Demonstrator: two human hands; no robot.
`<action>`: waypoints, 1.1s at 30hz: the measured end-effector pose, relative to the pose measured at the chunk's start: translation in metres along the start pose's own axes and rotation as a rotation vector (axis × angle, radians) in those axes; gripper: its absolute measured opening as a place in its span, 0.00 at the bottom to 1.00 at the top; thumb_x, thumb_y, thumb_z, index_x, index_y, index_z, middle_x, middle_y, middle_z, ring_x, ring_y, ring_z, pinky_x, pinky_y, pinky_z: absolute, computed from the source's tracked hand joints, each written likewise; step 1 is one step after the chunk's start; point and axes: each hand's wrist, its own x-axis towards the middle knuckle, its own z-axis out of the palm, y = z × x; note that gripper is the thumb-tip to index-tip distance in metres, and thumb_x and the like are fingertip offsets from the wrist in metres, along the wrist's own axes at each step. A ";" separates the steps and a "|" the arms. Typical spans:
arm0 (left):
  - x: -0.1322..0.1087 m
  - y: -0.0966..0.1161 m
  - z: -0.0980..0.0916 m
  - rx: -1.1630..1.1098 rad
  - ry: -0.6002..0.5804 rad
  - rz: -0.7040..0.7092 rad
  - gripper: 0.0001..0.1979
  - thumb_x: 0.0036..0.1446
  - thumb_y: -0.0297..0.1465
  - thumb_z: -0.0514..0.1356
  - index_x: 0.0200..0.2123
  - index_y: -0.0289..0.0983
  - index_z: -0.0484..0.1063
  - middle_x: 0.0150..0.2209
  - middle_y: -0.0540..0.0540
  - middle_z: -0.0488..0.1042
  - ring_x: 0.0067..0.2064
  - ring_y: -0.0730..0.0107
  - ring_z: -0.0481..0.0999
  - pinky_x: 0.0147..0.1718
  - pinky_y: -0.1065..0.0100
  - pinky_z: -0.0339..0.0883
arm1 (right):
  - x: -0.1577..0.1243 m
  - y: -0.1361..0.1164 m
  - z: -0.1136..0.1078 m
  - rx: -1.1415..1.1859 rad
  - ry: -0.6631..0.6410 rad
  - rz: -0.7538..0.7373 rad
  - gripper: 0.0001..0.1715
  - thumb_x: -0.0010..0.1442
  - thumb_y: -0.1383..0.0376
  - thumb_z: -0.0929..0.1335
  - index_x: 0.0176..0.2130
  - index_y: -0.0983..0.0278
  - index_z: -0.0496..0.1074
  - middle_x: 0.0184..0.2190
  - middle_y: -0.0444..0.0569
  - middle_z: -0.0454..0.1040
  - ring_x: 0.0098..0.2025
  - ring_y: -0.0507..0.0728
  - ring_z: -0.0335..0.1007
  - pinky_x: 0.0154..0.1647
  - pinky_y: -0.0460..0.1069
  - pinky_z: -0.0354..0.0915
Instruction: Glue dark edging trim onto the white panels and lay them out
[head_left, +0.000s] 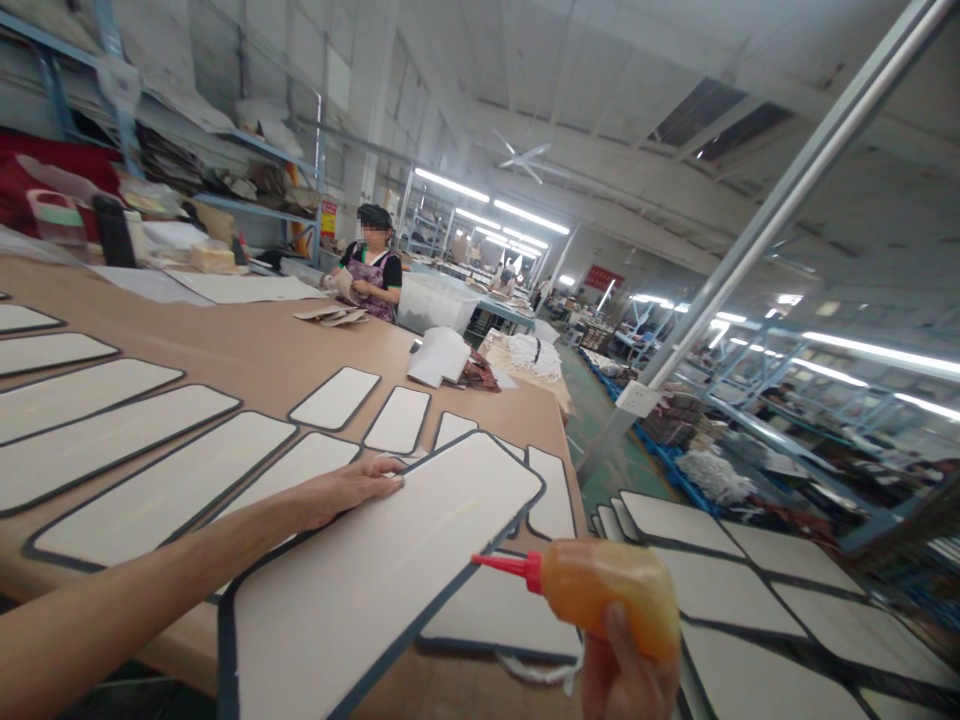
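Observation:
My left hand (364,488) is closed on the far long edge of a cream panel (390,570) with a dark border, fingers over its top face. The panel is held tilted above the table. In my right hand (628,665) is a squeeze bottle (611,590) of amber liquid, lying nearly on its side. Its red nozzle (510,565) points left, and the tip appears at the panel's near right dark edge; contact cannot be made out. Under the raised panel lies another bordered panel (502,605), partly hidden.
Several more bordered panels (165,490) lie across the brown table (300,345). Stacked panels (772,600) stand to the right. White sheets (439,355) lie near the far edge. Another person (373,265) handles pieces there. A slanted metal post (750,240) rises beyond the table.

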 end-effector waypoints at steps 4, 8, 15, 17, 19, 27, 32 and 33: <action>-0.001 0.005 0.005 0.013 0.045 -0.014 0.28 0.43 0.46 0.66 0.45 0.37 0.67 0.36 0.46 0.77 0.35 0.63 0.76 0.32 0.68 0.69 | -0.002 -0.003 0.001 0.023 0.018 0.049 0.25 0.31 0.64 0.80 0.33 0.62 0.75 0.26 0.43 0.78 0.27 0.53 0.75 0.33 0.44 0.72; 0.001 0.009 0.009 0.017 0.085 -0.027 0.31 0.39 0.47 0.68 0.44 0.37 0.67 0.34 0.47 0.77 0.35 0.62 0.76 0.32 0.68 0.69 | -0.004 -0.003 0.001 0.028 0.019 0.096 0.32 0.29 0.63 0.80 0.38 0.62 0.75 0.28 0.44 0.79 0.32 0.55 0.76 0.32 0.45 0.73; 0.010 0.010 0.009 0.032 0.076 -0.050 0.35 0.39 0.49 0.67 0.48 0.36 0.64 0.39 0.44 0.77 0.38 0.60 0.76 0.34 0.66 0.69 | -0.003 -0.004 0.002 0.004 0.034 0.120 0.36 0.26 0.62 0.80 0.39 0.63 0.75 0.34 0.46 0.80 0.32 0.58 0.77 0.30 0.47 0.74; 0.011 0.010 0.009 0.034 0.065 -0.046 0.35 0.39 0.49 0.67 0.48 0.37 0.64 0.39 0.44 0.77 0.38 0.61 0.76 0.34 0.66 0.69 | -0.003 -0.004 0.002 -0.005 0.011 0.114 0.36 0.27 0.61 0.80 0.40 0.62 0.75 0.35 0.47 0.79 0.32 0.59 0.77 0.29 0.48 0.74; 0.011 0.012 0.010 0.023 0.054 -0.046 0.35 0.39 0.49 0.68 0.48 0.37 0.64 0.38 0.44 0.77 0.37 0.61 0.76 0.34 0.67 0.69 | -0.002 -0.005 0.001 -0.015 -0.023 0.099 0.35 0.28 0.60 0.80 0.40 0.62 0.75 0.34 0.47 0.79 0.33 0.59 0.77 0.30 0.49 0.75; 0.010 0.027 0.021 0.047 0.093 -0.024 0.29 0.37 0.46 0.68 0.41 0.38 0.67 0.32 0.48 0.77 0.33 0.63 0.77 0.30 0.68 0.69 | -0.006 -0.011 -0.001 -0.055 -0.128 -0.001 0.22 0.35 0.62 0.78 0.34 0.60 0.77 0.29 0.46 0.79 0.27 0.55 0.75 0.31 0.47 0.73; 0.011 0.034 0.024 0.040 0.064 -0.014 0.28 0.36 0.46 0.69 0.39 0.37 0.66 0.30 0.48 0.77 0.30 0.64 0.76 0.25 0.71 0.66 | -0.006 -0.007 -0.010 -0.077 -0.147 0.049 0.26 0.35 0.62 0.78 0.38 0.61 0.76 0.32 0.48 0.79 0.30 0.57 0.76 0.30 0.48 0.73; 0.011 0.035 0.024 0.036 0.063 -0.008 0.29 0.36 0.46 0.69 0.38 0.37 0.66 0.30 0.48 0.77 0.30 0.65 0.76 0.25 0.71 0.66 | -0.006 -0.006 -0.012 -0.079 -0.142 0.047 0.23 0.35 0.63 0.78 0.36 0.61 0.76 0.28 0.46 0.79 0.28 0.55 0.75 0.28 0.46 0.72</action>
